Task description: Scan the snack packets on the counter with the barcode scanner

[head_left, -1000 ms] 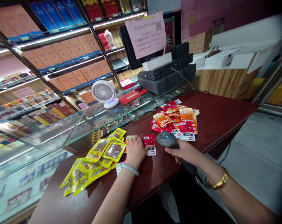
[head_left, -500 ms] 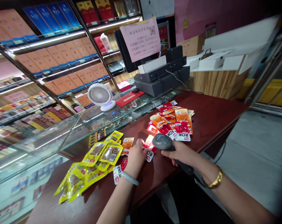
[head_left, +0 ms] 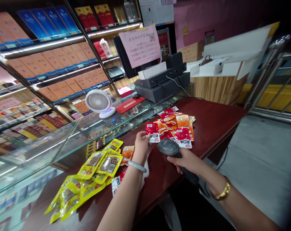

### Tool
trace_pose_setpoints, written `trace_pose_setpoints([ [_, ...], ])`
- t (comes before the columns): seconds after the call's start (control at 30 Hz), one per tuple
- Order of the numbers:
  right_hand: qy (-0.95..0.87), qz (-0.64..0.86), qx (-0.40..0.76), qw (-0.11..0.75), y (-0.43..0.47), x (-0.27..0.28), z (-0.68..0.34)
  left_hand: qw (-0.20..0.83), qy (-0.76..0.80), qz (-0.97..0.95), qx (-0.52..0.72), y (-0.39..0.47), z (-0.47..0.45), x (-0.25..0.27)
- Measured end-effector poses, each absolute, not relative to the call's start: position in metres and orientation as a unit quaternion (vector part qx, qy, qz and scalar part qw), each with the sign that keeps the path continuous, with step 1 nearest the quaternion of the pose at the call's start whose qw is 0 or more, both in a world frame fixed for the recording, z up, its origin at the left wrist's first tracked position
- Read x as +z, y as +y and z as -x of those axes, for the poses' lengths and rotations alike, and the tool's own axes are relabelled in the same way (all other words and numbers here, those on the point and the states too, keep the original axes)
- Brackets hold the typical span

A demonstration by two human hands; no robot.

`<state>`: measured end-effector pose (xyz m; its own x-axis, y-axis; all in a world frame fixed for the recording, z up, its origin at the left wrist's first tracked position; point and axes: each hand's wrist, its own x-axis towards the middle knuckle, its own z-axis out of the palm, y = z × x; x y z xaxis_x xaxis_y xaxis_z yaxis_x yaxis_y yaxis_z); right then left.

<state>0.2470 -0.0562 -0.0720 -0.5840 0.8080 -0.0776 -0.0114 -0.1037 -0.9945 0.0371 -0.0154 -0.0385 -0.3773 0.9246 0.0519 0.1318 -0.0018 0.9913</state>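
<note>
- While the left hand (head_left: 141,146) pinches a red-and-white snack packet (head_left: 152,131) by its edge, that grip closed on the pouch, the right hand (head_left: 188,162) wraps its grip around the handle of a dark grey barcode scanner (head_left: 168,147).
- The pinched packet is at the left side of a pile of red and orange packets (head_left: 183,121); whether they touch cannot be told. The scanner's head is near its lower right corner.
- Yellow snack packets (head_left: 95,175) lie heaped at left on the dark red surface (head_left: 212,117), with an orange packet (head_left: 127,153) just beside them and another red-and-white packet (head_left: 116,183) partly hidden by the left forearm.
- A pale bangle (head_left: 137,166) circles the left wrist, a gold bangle (head_left: 225,191) the right.
- Beyond, a white fan (head_left: 99,101) stands on a glass display case (head_left: 87,131).
</note>
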Motion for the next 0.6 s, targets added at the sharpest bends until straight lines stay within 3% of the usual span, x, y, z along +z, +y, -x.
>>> trace_pose_setpoints([
  [0.17,-0.592,0.34,0.664,0.304,-0.058,-0.073,-0.249,0.431,0.562,-0.444,0.548,0.019,-0.066,-0.04],
  [0.27,-0.595,0.352,0.659,0.297,-0.06,-0.069,-0.252,0.414,0.568,-0.48,0.525,0.018,-0.067,-0.043],
  [0.4,-0.606,0.363,0.647,0.287,-0.063,-0.066,-0.255,0.25,0.627,-0.582,0.453,-0.009,-0.04,-0.04],
  [0.6,-0.619,0.352,0.65,0.265,-0.064,-0.071,-0.242,-0.088,0.795,-0.591,0.107,-0.069,0.027,-0.023],
])
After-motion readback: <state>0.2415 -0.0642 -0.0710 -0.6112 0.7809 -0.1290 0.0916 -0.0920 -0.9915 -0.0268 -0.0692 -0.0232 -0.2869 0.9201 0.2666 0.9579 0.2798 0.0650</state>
